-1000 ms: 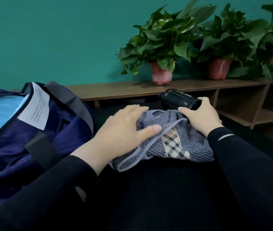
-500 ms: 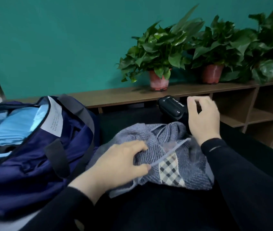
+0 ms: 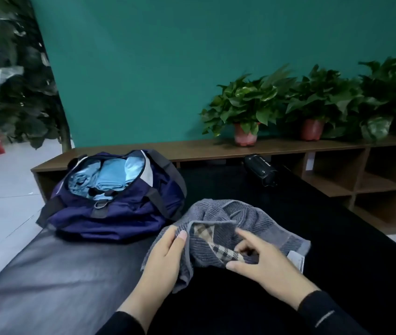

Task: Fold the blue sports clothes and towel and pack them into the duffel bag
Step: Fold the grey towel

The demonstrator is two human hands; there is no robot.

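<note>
A crumpled grey-blue towel (image 3: 252, 221) with a plaid band lies on the black bench in front of me. My left hand (image 3: 165, 257) grips its left edge, thumb on top. On the right, my right hand (image 3: 262, 264) pinches the plaid band between thumb and fingers. The navy duffel bag (image 3: 119, 209) sits open to the left, apart from the towel. Folded light-blue clothes (image 3: 109, 175) lie inside it.
A black bottle (image 3: 261, 169) lies on its side at the back of the black bench (image 3: 59, 281). Behind runs a wooden shelf (image 3: 204, 147) with potted plants (image 3: 245, 112) and open cubbies at right. White floor lies off the bench's left edge.
My right hand left the black bottle and came down onto the towel. The left hand shifted to the towel's left edge. The view pulled back, showing the whole bag.
</note>
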